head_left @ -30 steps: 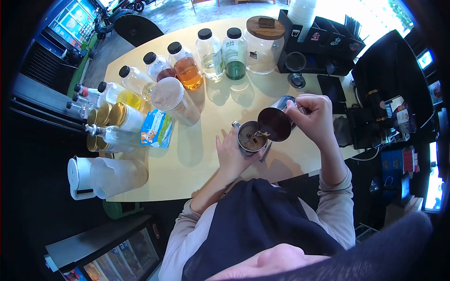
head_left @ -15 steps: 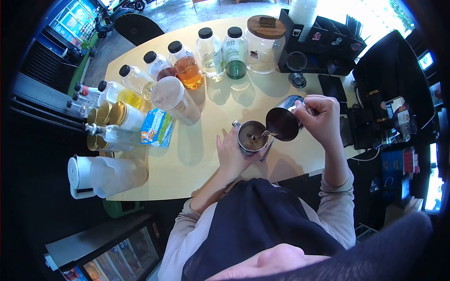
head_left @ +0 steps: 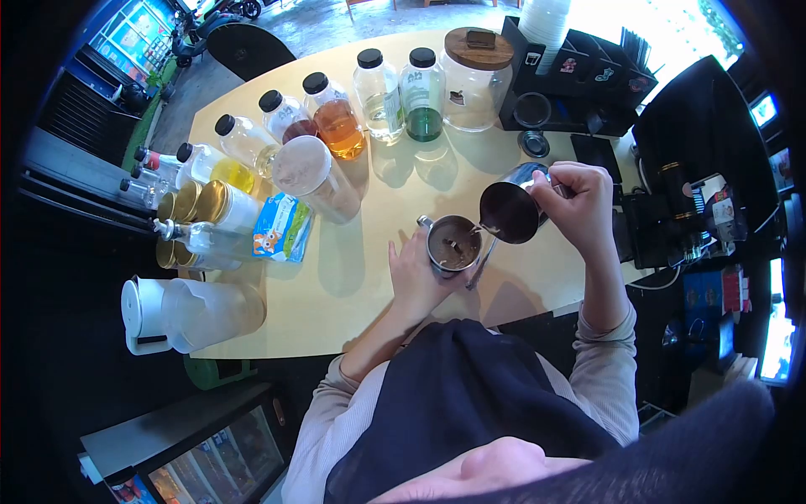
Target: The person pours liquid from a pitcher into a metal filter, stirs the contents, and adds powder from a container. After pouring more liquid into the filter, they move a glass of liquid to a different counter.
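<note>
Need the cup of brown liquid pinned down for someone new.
Look to the near side of the pale table, where the left hand wraps a small metal cup. Unlike the tilted metal pitcher beside it, its mouth faces up, showing brown liquid.

The left hand (head_left: 417,281) wraps the near side of a metal cup (head_left: 453,218) of brown liquid; the right hand (head_left: 581,197) holds a metal pitcher (head_left: 510,212) tilted, its lip near the cup's rim, perhaps with a thin trickle.
</note>
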A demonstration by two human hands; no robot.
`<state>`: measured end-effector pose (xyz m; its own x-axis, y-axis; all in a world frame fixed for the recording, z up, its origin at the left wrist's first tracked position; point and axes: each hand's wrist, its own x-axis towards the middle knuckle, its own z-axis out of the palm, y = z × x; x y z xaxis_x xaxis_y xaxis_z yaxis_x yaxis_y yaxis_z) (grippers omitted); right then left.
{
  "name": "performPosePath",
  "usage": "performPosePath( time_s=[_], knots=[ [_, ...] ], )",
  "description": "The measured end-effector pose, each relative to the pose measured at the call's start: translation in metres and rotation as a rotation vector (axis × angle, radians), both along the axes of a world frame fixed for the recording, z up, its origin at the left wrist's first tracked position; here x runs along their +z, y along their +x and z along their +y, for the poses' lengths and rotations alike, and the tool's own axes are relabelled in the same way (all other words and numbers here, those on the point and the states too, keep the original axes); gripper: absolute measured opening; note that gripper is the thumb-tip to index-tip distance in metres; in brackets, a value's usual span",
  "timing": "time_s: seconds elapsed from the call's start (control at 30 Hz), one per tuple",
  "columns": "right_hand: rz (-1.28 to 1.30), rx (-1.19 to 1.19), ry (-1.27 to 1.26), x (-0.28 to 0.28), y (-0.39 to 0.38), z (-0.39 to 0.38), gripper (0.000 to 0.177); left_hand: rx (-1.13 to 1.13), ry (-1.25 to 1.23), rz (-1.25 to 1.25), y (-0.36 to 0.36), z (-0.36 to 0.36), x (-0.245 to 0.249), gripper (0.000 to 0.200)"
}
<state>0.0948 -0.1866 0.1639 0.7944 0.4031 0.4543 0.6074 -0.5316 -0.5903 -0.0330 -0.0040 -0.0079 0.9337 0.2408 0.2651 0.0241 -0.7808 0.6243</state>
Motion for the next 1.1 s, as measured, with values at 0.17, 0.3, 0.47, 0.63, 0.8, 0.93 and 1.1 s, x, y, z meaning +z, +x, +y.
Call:
performPosePath(
  time_s=[0.17, 0.3, 0.47, 0.63, 0.8, 0.93, 1.1],
  knots=[
    [0.003, 0.010, 0.008, 0.001, 0.003, 0.002, 0.028, 0.012, 0.005, -0.008, -0.001, -0.001, 0.005, 0.091],
    [0.007, 0.026, 0.010, 0.002, 0.005, 0.003, 0.028, 0.007, 0.009, 0.001, -0.001, 0.000, 0.005, 0.087],
    [0.040, 0.029, 0.012, 0.004, 0.004, 0.006, 0.026, -0.014, 0.027, 0.034, 0.000, 0.001, -0.003, 0.108],
    [-0.030, 0.089, 0.073, -0.001, 0.004, 0.013, 0.033, -0.009, 0.034, 0.041, 0.000, 0.000, -0.002, 0.107],
    [0.008, 0.137, 0.089, 0.000, 0.002, 0.019, 0.028, -0.006, 0.022, 0.039, 0.000, 0.000, 0.002, 0.106],
    [0.030, 0.107, 0.017, 0.004, -0.001, 0.018, 0.024, 0.004, 0.020, 0.030, 0.000, 0.000, 0.001, 0.103],
    [0.029, 0.121, -0.001, -0.001, -0.001, 0.014, 0.024, 0.006, 0.015, 0.040, 0.000, -0.001, 0.004, 0.103]
  ],
)
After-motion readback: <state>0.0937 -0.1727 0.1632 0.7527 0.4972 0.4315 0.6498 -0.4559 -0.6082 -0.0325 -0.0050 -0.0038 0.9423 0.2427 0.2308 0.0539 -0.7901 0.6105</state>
